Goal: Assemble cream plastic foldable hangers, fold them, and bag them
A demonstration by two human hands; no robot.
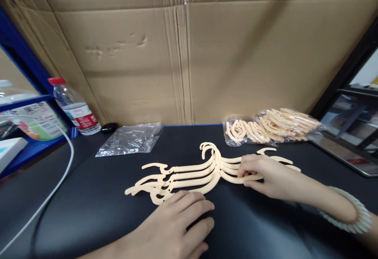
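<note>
Several cream plastic clothes hangers (193, 175) lie nested on the black table, with their hooks bunched at the far middle and their arms spread to both sides. My right hand (264, 172) pinches the right arm of the nearest hanger between thumb and fingers. Over the left arm of that hanger rests my left hand (184, 221), palm down, its fingers loosely bent and slightly apart. It covers part of the hanger, and I cannot tell whether its fingertips touch it. Jointed end pieces with small notches show at the hangers' left side.
Clear bags of cream hanger parts (274, 127) lie at the back right. A flat clear plastic bag (130, 138) is at the back left, near a red-capped water bottle (78, 109) and a black object (109, 127). A white cable (63, 176) runs along the left. Cardboard (236, 54) stands behind.
</note>
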